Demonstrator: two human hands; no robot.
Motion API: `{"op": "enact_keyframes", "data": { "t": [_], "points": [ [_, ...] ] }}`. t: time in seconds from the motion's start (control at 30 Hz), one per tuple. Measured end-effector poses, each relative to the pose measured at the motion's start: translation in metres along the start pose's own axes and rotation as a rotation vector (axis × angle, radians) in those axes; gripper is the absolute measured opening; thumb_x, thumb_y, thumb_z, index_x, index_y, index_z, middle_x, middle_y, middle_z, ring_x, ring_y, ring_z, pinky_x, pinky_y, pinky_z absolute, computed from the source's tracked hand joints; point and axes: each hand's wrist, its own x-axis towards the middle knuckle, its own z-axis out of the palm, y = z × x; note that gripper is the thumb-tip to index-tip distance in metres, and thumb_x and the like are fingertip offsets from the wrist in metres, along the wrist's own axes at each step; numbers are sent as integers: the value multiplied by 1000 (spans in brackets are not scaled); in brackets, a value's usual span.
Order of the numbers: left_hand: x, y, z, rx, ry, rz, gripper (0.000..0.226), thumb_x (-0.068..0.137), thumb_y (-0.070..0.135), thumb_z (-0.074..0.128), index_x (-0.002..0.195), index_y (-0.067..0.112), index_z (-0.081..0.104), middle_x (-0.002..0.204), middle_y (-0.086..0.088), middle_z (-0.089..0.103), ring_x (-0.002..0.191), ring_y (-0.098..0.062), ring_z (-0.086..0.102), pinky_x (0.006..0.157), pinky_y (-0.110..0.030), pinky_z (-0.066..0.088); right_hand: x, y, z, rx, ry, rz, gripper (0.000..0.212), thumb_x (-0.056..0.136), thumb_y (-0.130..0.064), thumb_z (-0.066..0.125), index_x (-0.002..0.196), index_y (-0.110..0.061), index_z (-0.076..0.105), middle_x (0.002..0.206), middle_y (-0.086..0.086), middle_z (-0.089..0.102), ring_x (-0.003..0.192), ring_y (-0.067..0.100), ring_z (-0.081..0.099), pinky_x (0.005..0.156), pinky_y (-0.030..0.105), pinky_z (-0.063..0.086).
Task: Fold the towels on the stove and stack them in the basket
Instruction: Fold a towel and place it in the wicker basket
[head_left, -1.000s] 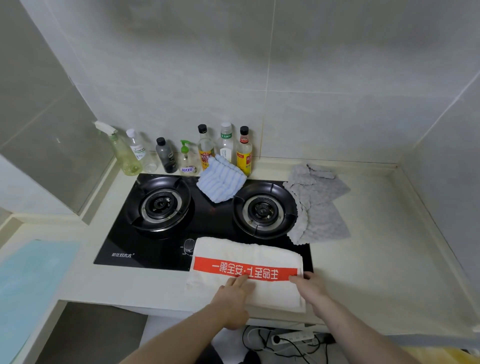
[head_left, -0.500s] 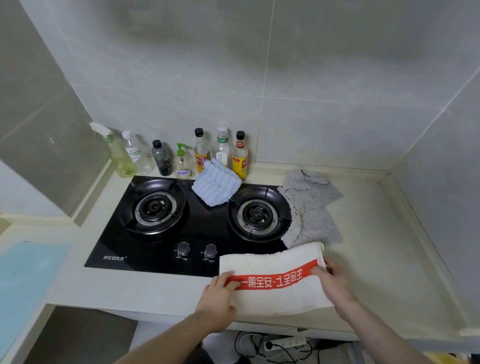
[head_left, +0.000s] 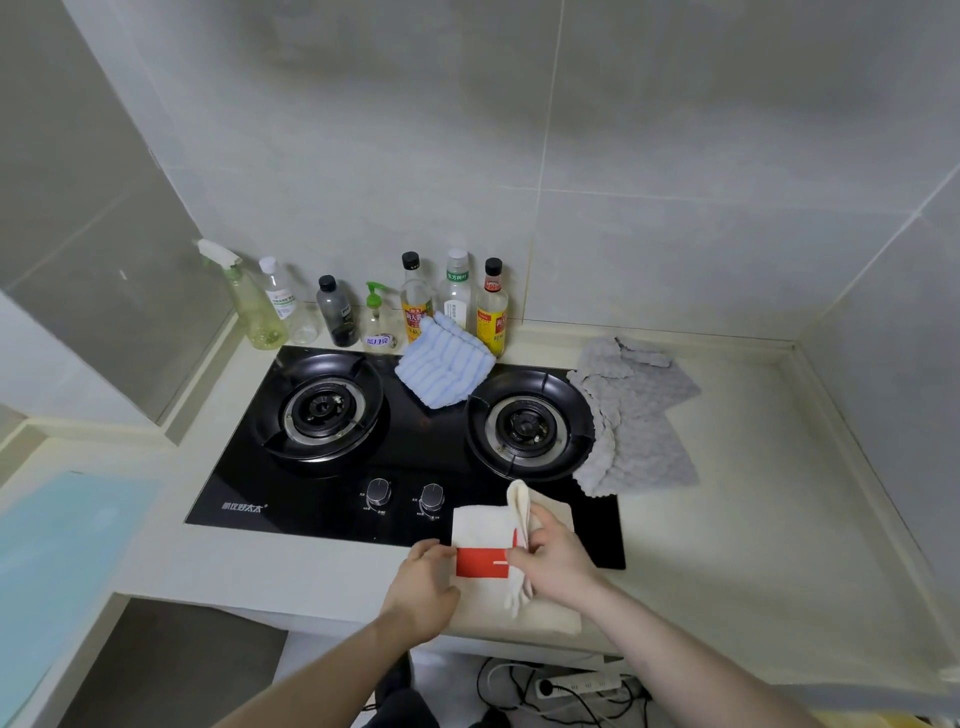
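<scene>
Head view. We held the white towel, red band up, at the front edge of the stove, part on the glass and part on the counter. Our left hand gripped its left edge, thumb on top. Our right hand pinched the right end and carried it over toward the left, w/ one fold standing up. We judged the cloth light, soft and limp, not fragile: best taken at corners or edges, since the middle sags. The striped blue towel lay between the burners at the back, approx. folded. The grey towel lay crumpled beside the right burner, overlapping the stove's right edge. No basket was in view. Bottles stood along the wall; contents were too small to tell, except the spray bottle, which looked pale green.
</scene>
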Motion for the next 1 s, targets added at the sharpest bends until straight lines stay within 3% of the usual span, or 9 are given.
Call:
{"op": "enact_keyframes", "data": {
  "t": [0.13, 0.3, 0.4, 0.53, 0.63, 0.7, 0.8, 0.9, 1.0],
  "points": [
    [2, -5, -8, -42, 25, -7, 52, 88, 16, 59, 139, 27, 54, 154, 9, 32, 126, -13, 51, 100, -19, 44, 16, 1, 23, -7, -61, 3, 80, 85, -21, 63, 156, -37, 29, 71, -1, 71, 60, 3, 62, 58, 20, 51],
    [7, -4, -15, -94, 39, -24, 51, 88, 10, 59, 138, 23, 55, 145, 11, 37, 104, -4, 53, 82, -6, 41, 30, 6, 36, -9, -88, 30, 85, 85, -18, 60, 157, -41, 23, 70, -4, 67, 62, 10, 64, 70, 32, 60],
    [8, 1, -17, -134, 62, -26, 48, 89, 10, 60, 136, 22, 56, 142, 10, 42, 112, -10, 54, 86, -10, 43, 33, 6, 42, 66, -158, 74, 88, 87, -12, 59, 158, -44, 17, 75, -1, 69, 69, 20, 71, 63, 35, 63],
    [15, 12, -20, -233, 93, -51, 40, 92, 16, 65, 132, 18, 58, 134, 6, 49, 97, -4, 58, 81, -7, 45, 36, 14, 48, 91, -207, 118, 70, 88, -14, 63, 154, -23, 40, 105, -11, 68, 76, 17, 75, 62, 29, 62],
    [24, 21, -20, -325, 76, -116, 43, 93, 25, 66, 134, 16, 55, 133, 2, 57, 98, -8, 63, 84, -19, 52, 40, 30, 42, 120, -61, 109, 54, 88, -18, 64, 140, -27, 53, 105, -8, 68, 80, 19, 74, 60, 35, 61],
    [28, 27, -20, -363, 34, -159, 45, 94, 32, 66, 133, 16, 52, 126, 7, 60, 95, -10, 65, 73, -12, 50, 43, 39, 31, 86, 140, 94, 41, 88, -22, 67, 127, -32, 60, 102, -9, 67, 85, 18, 72, 74, 41, 62],
    [33, 35, -19, -417, -33, -204, 53, 90, 38, 69, 133, 15, 50, 113, 7, 67, 92, -14, 71, 69, -20, 56, 48, 55, 10, 62, 365, 141, 41, 88, -27, 69, 127, -29, 56, 109, -10, 58, 94, 16, 66, 80, 34, 56],
    [41, 40, -17, -447, -52, -260, 62, 83, 40, 76, 134, 18, 47, 111, 6, 65, 97, -14, 68, 76, -27, 60, 55, 68, -1, 136, 346, 278, 60, 90, -36, 69, 144, -25, 44, 125, -4, 55, 93, 20, 66, 77, 32, 56],
    [50, 43, -17, -488, -61, -309, 86, 73, 45, 83, 143, 18, 41, 114, 4, 65, 96, -14, 68, 75, -30, 61, 58, 69, -3, 321, 249, 382, 59, 93, -31, 68, 146, -20, 43, 102, 4, 68, 66, 21, 64, 58, 30, 55]
  ]
}}
